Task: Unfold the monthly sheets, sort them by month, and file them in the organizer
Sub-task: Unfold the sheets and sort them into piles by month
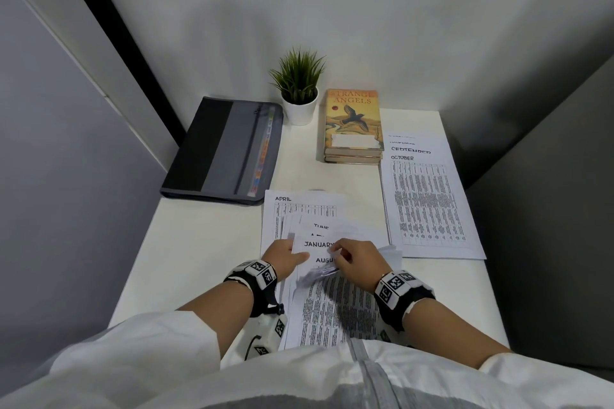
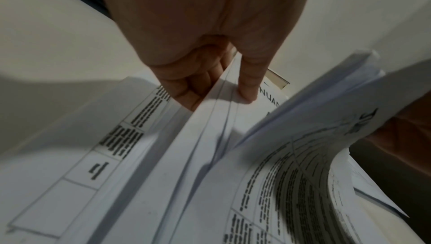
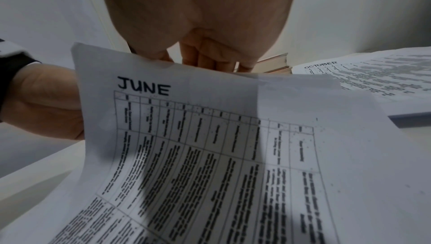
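Both hands were down in the loose pile at the near middle of the tabletop (image 1: 206,242). The left hand (image 1: 282,256) pinched the JANUARY sheet (image 1: 315,244), thumb on top and fingers curled beneath. The right hand (image 1: 357,261) gripped the top edge of the JUNE sheet (image 3: 210,137), lifting it. The OCTOBER stack (image 1: 428,202) lay to the right, and the closed organizer (image 1: 222,149) sat far left.
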Demonstrator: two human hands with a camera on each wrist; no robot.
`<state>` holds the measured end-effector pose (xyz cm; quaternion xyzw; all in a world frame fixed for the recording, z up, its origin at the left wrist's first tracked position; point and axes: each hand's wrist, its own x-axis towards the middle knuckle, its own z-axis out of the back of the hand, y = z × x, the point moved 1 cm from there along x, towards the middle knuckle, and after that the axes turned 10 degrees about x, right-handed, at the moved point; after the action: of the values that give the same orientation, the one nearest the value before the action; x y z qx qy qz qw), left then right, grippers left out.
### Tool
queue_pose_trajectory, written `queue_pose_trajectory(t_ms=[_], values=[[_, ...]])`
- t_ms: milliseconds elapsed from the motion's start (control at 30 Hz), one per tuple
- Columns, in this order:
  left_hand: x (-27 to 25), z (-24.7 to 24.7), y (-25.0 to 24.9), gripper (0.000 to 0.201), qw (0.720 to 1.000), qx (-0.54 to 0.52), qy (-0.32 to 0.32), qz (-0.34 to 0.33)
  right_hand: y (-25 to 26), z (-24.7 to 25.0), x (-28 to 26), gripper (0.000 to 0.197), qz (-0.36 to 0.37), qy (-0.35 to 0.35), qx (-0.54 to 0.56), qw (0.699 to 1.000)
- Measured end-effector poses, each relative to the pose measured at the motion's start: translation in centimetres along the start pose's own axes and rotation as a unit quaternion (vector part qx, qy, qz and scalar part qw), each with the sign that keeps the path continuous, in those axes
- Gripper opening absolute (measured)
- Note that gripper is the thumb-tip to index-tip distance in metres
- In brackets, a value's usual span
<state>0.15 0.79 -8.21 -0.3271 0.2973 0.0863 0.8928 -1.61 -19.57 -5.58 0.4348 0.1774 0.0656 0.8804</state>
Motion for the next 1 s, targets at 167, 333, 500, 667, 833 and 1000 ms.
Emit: queue_pose_trajectory(t_ms=[167, 333, 500, 667, 833, 1000], values=[[0.0, -0.2, 0.3, 0.064, 1.000, -0.002, 0.001, 0.005, -0.1, 0.1, -0.1, 0.022, -0.001, 0.012, -0.015, 1.000], [-0.6, -0.2, -0.2, 0.033, 1.000, 0.000, -0.006, 0.002, -0.1, 0.3, -0.7, 0.011, 0.034, 0.002, -0.056, 0.998], [-1.1, -0.2, -0.3, 0.021, 1.000, 0.002, -0.017, -0.012, -0.1, 0.6, -1.1, 0.023, 0.029, 0.023, -0.061, 0.997], [-1.5, -0.3, -0.8, 0.025, 0.999, -0.009, -0.028, -0.018, -0.2, 0.7, -1.5, 0.019, 0.018, 0.023, -0.043, 0.999], [-1.5, -0.4, -0.9, 0.025, 0.999, -0.009, -0.033, -0.016, -0.7, 0.5, -1.6, 0.020, 0.009, 0.022, -0.019, 1.000], [-1.7, -0.6, -0.9, 0.023, 0.998, -0.050, -0.032, -0.019, -1.0, 0.3, -1.6, 0.008, -0.016, 0.015, 0.020, 1.000]])
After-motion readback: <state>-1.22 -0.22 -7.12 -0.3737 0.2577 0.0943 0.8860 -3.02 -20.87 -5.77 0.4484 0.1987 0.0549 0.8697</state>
